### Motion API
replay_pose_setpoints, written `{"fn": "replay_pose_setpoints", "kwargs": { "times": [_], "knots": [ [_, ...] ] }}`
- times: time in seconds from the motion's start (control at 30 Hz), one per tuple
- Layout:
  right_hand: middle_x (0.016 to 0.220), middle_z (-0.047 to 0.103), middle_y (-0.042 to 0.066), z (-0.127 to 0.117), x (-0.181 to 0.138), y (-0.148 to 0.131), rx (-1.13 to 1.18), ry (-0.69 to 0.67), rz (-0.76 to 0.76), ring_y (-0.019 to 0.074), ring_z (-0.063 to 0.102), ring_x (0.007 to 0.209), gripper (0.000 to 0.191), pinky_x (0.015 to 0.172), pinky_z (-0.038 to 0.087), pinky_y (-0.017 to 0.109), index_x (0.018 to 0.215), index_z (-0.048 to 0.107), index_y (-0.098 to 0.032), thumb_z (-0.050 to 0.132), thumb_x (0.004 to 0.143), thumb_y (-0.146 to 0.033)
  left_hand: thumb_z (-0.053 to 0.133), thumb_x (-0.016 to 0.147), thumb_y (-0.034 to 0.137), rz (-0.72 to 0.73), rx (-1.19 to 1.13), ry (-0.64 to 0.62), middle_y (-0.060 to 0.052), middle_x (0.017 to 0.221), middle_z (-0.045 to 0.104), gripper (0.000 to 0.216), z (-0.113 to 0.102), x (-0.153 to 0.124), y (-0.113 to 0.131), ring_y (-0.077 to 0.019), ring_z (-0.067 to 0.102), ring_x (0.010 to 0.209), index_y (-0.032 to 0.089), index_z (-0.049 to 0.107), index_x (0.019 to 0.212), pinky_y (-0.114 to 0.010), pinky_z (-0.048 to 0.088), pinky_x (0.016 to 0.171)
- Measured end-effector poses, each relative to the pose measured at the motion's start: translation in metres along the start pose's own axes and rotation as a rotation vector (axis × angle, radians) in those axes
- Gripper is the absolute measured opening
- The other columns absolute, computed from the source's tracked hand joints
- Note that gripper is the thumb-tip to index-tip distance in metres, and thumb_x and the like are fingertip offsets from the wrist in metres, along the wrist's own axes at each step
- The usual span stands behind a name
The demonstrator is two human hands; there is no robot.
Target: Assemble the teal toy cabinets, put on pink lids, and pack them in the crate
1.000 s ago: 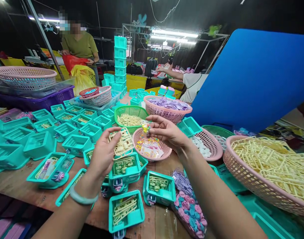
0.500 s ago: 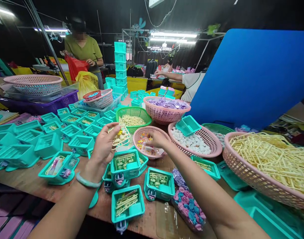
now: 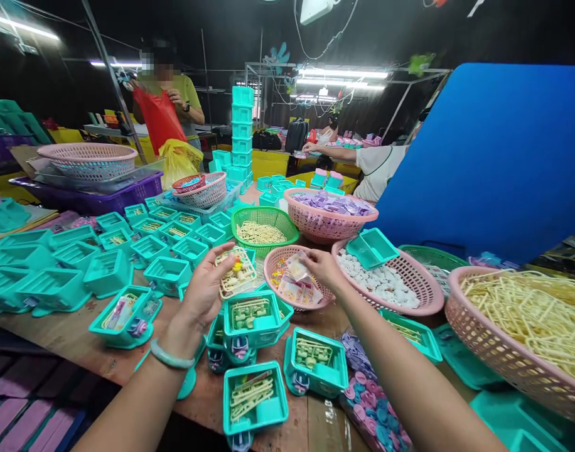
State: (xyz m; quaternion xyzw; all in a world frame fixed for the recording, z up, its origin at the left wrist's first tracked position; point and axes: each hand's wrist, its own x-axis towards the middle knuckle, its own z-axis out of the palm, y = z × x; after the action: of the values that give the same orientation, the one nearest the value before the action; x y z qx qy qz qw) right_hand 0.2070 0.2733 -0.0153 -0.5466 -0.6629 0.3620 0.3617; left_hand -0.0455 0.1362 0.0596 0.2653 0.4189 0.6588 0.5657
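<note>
My left hand [image 3: 203, 292] is closed on a cream plastic frame [image 3: 243, 285], with small cream and yellow pieces lying on it. My right hand [image 3: 321, 269] pinches a small clear printed packet [image 3: 297, 266] over a small pink basket [image 3: 270, 274]. More printed packets [image 3: 299, 292] and tiny orange and yellow pieces [image 3: 279, 271] lie in that basket. Just below my left hand's frame stands a teal box [image 3: 254, 337] with cream parts inside. Two more teal boxes, one in front [image 3: 271, 411] and one to the right [image 3: 332, 370], also contain cream parts.
Many teal boxes [image 3: 108, 267] spread over the left of the table. Baskets hold white pieces [image 3: 381, 279], purple pieces [image 3: 332, 202] and cream frames [image 3: 527, 314]. A blue panel [image 3: 494, 157] rises at right. One co-worker [image 3: 188, 94] handles a red bag; another's arm [image 3: 334, 152] reaches in behind.
My right hand has come up a little from inside the small pink basket, now with a printed packet in its fingers. My left hand still holds the cream frame. The view has shifted slightly.
</note>
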Motion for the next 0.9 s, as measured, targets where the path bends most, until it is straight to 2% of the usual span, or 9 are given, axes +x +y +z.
{"fn": "replay_pose_setpoints", "kwargs": {
  "times": [0.13,0.3,0.37,0.43,0.53,0.6,0.67,0.73,0.9],
  "knots": [
    [0.062,0.060,-0.001,-0.005,-0.027,-0.047,0.244,0.069,-0.087,0.0142,0.052,0.055,0.067,0.052,0.043,0.028,0.071,0.058,-0.021,0.058,0.075,-0.088,0.085,0.075,0.026,0.138,0.072,-0.024,-0.002,0.090,0.076,0.057,0.007,-0.005,-0.012,-0.0174,0.073,0.075,0.022,0.063,0.128,-0.027,0.060,0.069],
    [0.067,0.065,0.000,0.011,-0.104,-0.094,0.499,-0.024,-0.106,0.0159,0.059,0.058,0.049,0.054,0.049,0.028,0.084,0.069,-0.021,0.083,0.070,-0.066,0.071,0.090,0.038,0.164,-0.058,-0.115,-0.005,0.107,0.075,0.043,0.039,-0.040,-0.043,-0.0235,0.074,0.096,0.024,0.058,0.128,-0.039,0.061,0.088],
    [0.067,0.064,0.000,0.014,-0.133,-0.094,0.419,0.072,-0.141,0.0159,0.059,0.059,0.043,0.055,0.050,0.027,0.083,0.070,-0.021,0.084,0.073,-0.060,0.059,0.098,0.047,0.164,-0.098,-0.151,-0.009,0.119,0.072,0.037,0.051,-0.056,-0.055,-0.0278,0.070,0.114,0.022,0.058,0.125,-0.045,0.057,0.099],
    [0.066,0.060,-0.001,0.014,-0.155,-0.088,0.251,0.201,-0.203,0.0141,0.055,0.059,0.040,0.054,0.048,0.025,0.078,0.068,-0.021,0.082,0.078,-0.058,0.063,0.096,0.042,0.218,-0.035,-0.160,-0.012,0.132,0.066,0.038,0.058,-0.071,-0.063,-0.0294,0.061,0.129,0.020,0.056,0.127,-0.046,0.050,0.111],
    [0.081,0.064,0.000,0.011,-0.181,-0.082,0.161,0.306,-0.247,0.0151,0.059,0.070,0.037,0.061,0.051,0.024,0.094,0.069,-0.024,0.080,0.082,-0.056,0.069,0.090,0.025,0.267,0.035,-0.219,-0.013,0.133,0.064,0.060,0.057,-0.093,-0.069,-0.0290,0.062,0.128,0.020,0.042,0.143,-0.047,0.047,0.114],
    [0.109,0.070,0.004,0.012,-0.197,-0.083,0.298,0.202,-0.180,0.0204,0.067,0.093,0.044,0.077,0.057,0.029,0.118,0.066,-0.029,0.075,0.086,-0.058,0.061,0.095,0.023,0.303,0.036,-0.283,-0.013,0.134,0.063,0.065,0.052,-0.109,-0.068,-0.0282,0.064,0.124,0.022,0.030,0.152,-0.048,0.049,0.112],
    [0.129,0.069,0.008,0.016,-0.213,-0.087,0.451,-0.014,-0.063,0.0264,0.068,0.114,0.050,0.092,0.058,0.037,0.132,0.064,-0.032,0.068,0.091,-0.060,0.053,0.099,0.023,0.373,0.104,-0.305,-0.014,0.145,0.055,0.062,0.044,-0.126,-0.065,-0.0291,0.058,0.132,0.022,0.027,0.156,-0.048,0.046,0.117],
    [0.131,0.071,0.011,0.025,-0.224,-0.091,0.553,-0.190,0.030,0.0304,0.068,0.119,0.049,0.099,0.057,0.043,0.134,0.065,-0.031,0.067,0.093,-0.058,0.048,0.100,0.022,0.449,0.239,-0.275,-0.014,0.154,0.046,0.060,0.032,-0.141,-0.061,-0.0304,0.049,0.142,0.022,0.029,0.157,-0.048,0.041,0.122],
    [0.116,0.078,0.012,0.061,-0.224,-0.102,0.681,-0.387,0.139,0.0316,0.074,0.104,0.048,0.091,0.060,0.046,0.129,0.071,-0.028,0.076,0.087,-0.051,0.040,0.101,0.025,0.605,0.631,-0.211,-0.015,0.150,0.045,0.057,-0.020,-0.152,-0.045,-0.0298,0.043,0.143,0.020,0.034,0.158,-0.051,0.036,0.123]
  ]
}}
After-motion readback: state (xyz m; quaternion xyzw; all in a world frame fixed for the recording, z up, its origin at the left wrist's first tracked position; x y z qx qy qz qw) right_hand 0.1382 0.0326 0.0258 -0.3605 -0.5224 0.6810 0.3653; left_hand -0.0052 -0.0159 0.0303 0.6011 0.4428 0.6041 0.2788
